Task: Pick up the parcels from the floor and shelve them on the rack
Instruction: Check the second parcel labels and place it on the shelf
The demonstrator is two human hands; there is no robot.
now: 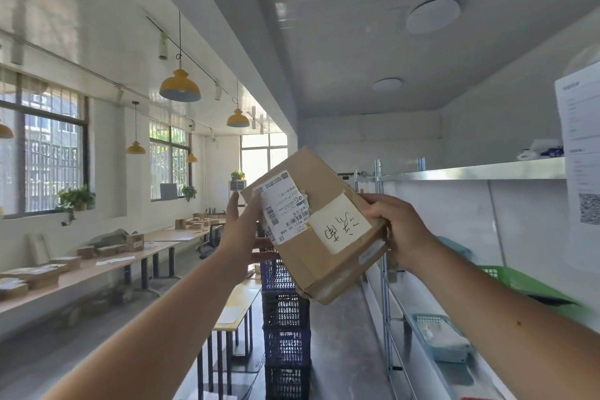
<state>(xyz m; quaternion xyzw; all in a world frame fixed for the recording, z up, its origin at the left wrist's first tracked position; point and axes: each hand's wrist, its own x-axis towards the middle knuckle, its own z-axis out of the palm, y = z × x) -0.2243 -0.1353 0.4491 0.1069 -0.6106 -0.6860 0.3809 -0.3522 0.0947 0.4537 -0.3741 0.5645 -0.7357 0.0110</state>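
Both hands hold one parcel (pixel 313 224) up in the air: left hand (pixel 239 227) flat-fingered against its left edge, right hand (pixel 394 230) gripping its right edge. Metal rack (pixel 467 172) stands right, long tables (pixel 107 265) under windows left, stacked crates (pixel 285 328) below the parcel.

The cardboard parcel (pixel 316 224) carried a white shipping label (pixel 283 207) with barcodes and the upside-down code "P021-00 A68" (the smaller print was illegible). Beside it, a white sticker (pixel 339 224) bore handwritten characters.
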